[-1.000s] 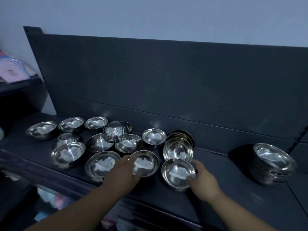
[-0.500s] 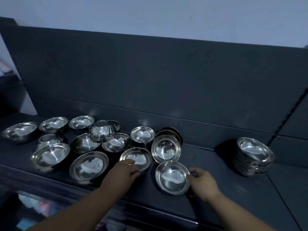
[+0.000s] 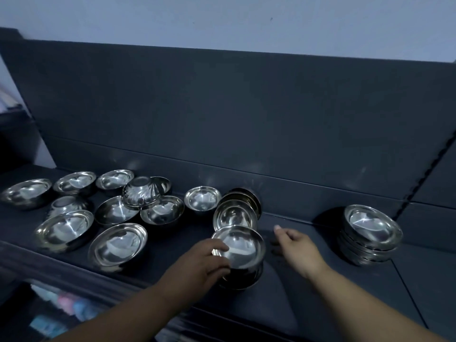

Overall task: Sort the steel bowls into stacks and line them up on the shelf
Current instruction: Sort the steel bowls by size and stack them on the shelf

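Your view was dim and blue-grey, the pale wall (image 3: 222,18) its brightest part and the dark shelf (image 3: 424,280) swallowing detail. Soft white glare sat in the steel bowls (image 3: 66,228) toward the shelf's left end and in the bowl (image 3: 240,244) your left hand (image 3: 197,265) gripped at the front edge, while the stack (image 3: 370,233) near the right end threw a dark shadow leftward onto the rear panel (image 3: 246,107). Your right hand (image 3: 296,245) looked slightly smeared, and the panel's straight lines bowed toward the frame's edges.

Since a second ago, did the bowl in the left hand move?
Yes. The bowl moved right, from left of the leaning stack to in front of it.
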The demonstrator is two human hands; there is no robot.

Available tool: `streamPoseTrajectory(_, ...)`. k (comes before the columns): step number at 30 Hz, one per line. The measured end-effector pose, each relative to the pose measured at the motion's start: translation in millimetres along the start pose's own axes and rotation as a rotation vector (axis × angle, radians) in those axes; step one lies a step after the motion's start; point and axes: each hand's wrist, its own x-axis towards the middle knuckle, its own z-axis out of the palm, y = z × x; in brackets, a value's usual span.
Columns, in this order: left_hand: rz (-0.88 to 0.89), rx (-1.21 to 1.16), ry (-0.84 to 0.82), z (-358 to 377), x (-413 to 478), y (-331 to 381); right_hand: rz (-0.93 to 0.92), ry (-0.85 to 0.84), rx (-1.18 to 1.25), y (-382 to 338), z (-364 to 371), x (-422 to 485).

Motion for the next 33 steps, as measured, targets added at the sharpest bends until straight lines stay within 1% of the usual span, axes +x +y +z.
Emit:
streamPoseTrajectory(4,-0.052,-0.07,-0.122,2,-5,-10,-0.028,-0.04,-0.014,-6,4,7)
streamPoseTrajectory(7,-0.147,-0.165,-0.135,0,-6,-13,-0.04,-0.048,-0.035,-14,7,16)
streamPoseTrajectory(9,-0.265,-0.245,-0.057,1,-2,-15,-0.049,-0.049,-0.074,-18,8,23)
streamPoseTrajectory(11,-0.429,-0.268,0.034,1,7,-19,-0.061,-0.053,-0.13,-22,10,31)
streamPoseTrajectory(12,-0.513,-0.272,0.044,1,12,-21,-0.067,-0.056,-0.157,-23,12,36)
streamPoseTrajectory(15,-0.742,-0.324,-0.065,0,22,-29,-0.07,-0.07,-0.235,-23,20,49)
streamPoseTrajectory(17,-0.824,-0.464,-0.093,1,26,-31,-0.075,-0.071,-0.301,-22,26,56)
streamPoseTrajectory(19,-0.849,-0.569,-0.086,0,28,-31,-0.093,-0.051,-0.36,-21,30,60)
streamPoseTrajectory(21,-0.854,-0.579,-0.066,-3,31,-34,-0.116,-0.007,-0.377,-20,31,63)
streamPoseTrajectory(24,-0.854,-0.388,0.047,-8,42,-50,-0.164,0.065,-0.384,-21,25,61)
streamPoseTrajectory(27,-0.799,-0.237,0.14,-11,64,-65,-0.22,0.142,-0.385,-21,13,53)
streamPoseTrajectory(29,-0.737,-0.185,0.129,-10,83,-72,-0.245,0.19,-0.37,-19,1,48)
streamPoseTrajectory(33,-0.658,-0.078,0.003,10,119,-84,-0.231,0.265,-0.338,-11,-23,40)
